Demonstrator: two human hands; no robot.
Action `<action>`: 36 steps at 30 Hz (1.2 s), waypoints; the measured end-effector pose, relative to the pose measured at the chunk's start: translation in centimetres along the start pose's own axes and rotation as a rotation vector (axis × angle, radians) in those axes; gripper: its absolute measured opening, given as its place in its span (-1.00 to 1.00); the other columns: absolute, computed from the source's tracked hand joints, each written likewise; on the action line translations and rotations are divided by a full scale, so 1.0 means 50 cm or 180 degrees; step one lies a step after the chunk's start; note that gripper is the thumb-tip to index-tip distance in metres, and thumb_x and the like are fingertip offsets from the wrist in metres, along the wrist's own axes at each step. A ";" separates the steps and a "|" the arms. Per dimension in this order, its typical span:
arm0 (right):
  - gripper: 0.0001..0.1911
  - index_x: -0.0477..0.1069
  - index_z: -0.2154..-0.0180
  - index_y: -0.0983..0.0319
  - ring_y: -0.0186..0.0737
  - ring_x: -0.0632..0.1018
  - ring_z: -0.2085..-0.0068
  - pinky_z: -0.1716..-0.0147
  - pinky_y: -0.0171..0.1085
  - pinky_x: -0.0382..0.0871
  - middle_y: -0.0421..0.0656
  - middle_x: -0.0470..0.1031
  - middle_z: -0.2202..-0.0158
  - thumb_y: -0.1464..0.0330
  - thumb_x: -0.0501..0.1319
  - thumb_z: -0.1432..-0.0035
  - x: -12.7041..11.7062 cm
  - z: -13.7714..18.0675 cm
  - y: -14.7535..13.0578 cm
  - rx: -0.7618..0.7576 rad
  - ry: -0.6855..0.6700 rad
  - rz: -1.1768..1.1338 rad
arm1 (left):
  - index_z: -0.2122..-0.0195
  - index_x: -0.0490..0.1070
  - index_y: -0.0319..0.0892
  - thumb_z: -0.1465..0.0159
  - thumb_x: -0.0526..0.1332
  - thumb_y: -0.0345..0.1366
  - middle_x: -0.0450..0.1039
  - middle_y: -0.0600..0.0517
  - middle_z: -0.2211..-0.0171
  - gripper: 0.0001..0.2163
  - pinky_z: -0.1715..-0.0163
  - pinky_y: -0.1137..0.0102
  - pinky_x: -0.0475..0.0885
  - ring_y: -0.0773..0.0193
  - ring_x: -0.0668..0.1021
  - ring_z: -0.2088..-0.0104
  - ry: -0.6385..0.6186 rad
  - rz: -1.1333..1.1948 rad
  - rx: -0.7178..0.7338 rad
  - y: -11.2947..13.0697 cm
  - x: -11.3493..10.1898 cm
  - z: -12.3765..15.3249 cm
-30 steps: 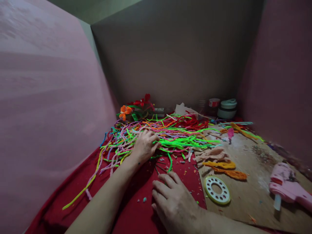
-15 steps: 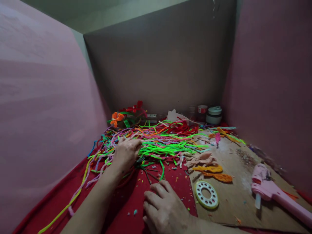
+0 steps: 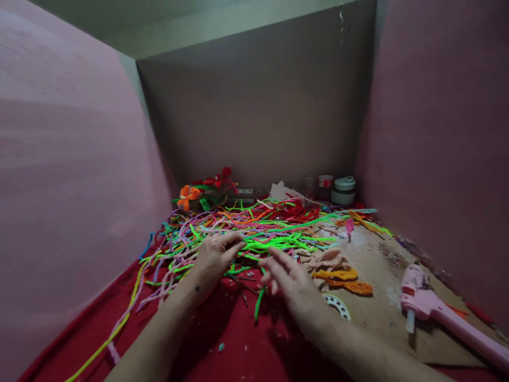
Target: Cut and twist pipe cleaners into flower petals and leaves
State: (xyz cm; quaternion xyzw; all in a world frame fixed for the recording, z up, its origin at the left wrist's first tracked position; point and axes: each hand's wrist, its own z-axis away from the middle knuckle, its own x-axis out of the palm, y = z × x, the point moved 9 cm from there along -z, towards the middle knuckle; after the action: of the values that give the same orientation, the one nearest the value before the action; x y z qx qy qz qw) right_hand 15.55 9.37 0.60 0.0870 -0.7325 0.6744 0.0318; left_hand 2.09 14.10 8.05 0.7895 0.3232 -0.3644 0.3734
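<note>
My left hand (image 3: 218, 255) is over the near edge of a spread heap of fuzzy pipe cleaners (image 3: 274, 241) in bright green, pink, purple and red. Its thumb and fingertips are pinched together, and whatever lies between them is hidden. Just right of it, my right hand (image 3: 288, 276) hovers with its fingers stretched out and apart. A single green pipe cleaner (image 3: 259, 305) hangs down past the right fingertips onto the red cloth (image 3: 222, 323). Thin dark stems (image 3: 242, 286) lie between the two hands.
On the right, a cardboard sheet (image 3: 382, 339) bears a pink glue gun (image 3: 423, 300), orange loops (image 3: 350, 286), beige loops (image 3: 326, 260) and a white holed ring (image 3: 338, 306), partly behind my right arm. Pipe-cleaner flowers (image 3: 189, 197) and a lidded container (image 3: 343, 191) stand at the back.
My right hand has risen and moved forward from the cloth, its fingers now stretched. My left hand has shifted slightly right and come to a pinch. The view has turned a little.
</note>
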 end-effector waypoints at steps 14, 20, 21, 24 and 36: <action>-0.77 0.39 0.40 0.28 -0.28 0.49 0.51 0.42 -0.25 0.32 -0.21 0.47 0.61 0.30 0.32 0.14 -0.140 -0.054 -0.079 -0.0311 0.0750 -0.2075 | 0.42 0.41 -0.19 -0.21 0.05 -0.23 0.35 0.09 0.53 -0.79 0.46 0.53 0.20 0.38 0.35 0.50 -0.1069 0.0400 0.0521 0.051 0.070 0.019; -0.87 0.35 0.37 0.28 -0.34 0.42 0.56 0.47 -0.29 0.32 -0.25 0.40 0.64 0.37 0.24 0.02 -0.191 -0.057 -0.089 -0.0468 0.1198 -0.2317 | 0.59 0.31 -0.22 -0.19 0.03 -0.28 0.10 0.14 0.64 -0.76 0.56 0.55 0.07 0.43 0.18 0.57 -0.1480 0.0515 0.0410 0.058 0.065 0.028; -0.88 0.35 0.37 0.28 -0.34 0.41 0.56 0.49 -0.29 0.32 -0.26 0.38 0.65 0.38 0.22 0.00 -0.194 -0.056 -0.090 -0.0441 0.1224 -0.2338 | 0.60 0.29 -0.22 -0.18 0.03 -0.29 0.08 0.14 0.64 -0.76 0.56 0.55 0.06 0.43 0.17 0.57 -0.1580 0.0535 0.0393 0.059 0.067 0.030; -0.87 0.35 0.33 0.28 -0.38 0.32 0.63 0.56 -0.32 0.28 -0.32 0.26 0.71 0.35 0.19 -0.04 -0.187 -0.054 -0.092 -0.0306 0.1110 -0.2238 | 0.58 0.27 -0.22 -0.17 0.03 -0.30 0.07 0.14 0.62 -0.79 0.54 0.55 0.07 0.42 0.17 0.54 -0.1809 0.0599 0.0349 0.055 0.069 0.035; -0.84 0.38 0.30 0.25 -0.42 0.27 0.68 0.57 -0.34 0.25 -0.35 0.22 0.74 0.29 0.16 -0.10 -0.187 -0.057 -0.113 -0.0435 0.0810 -0.2266 | 0.54 0.31 -0.23 -0.15 0.06 -0.28 0.13 0.14 0.60 -0.82 0.50 0.53 0.11 0.42 0.19 0.53 -0.1827 0.1068 0.0137 0.060 0.066 0.037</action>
State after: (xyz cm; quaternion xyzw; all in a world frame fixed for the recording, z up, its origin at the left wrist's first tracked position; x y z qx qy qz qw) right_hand 25.51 12.59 4.85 0.2492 -0.6899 0.5762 0.3603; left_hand 5.52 11.82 5.57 0.7046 0.0626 -0.5121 0.4871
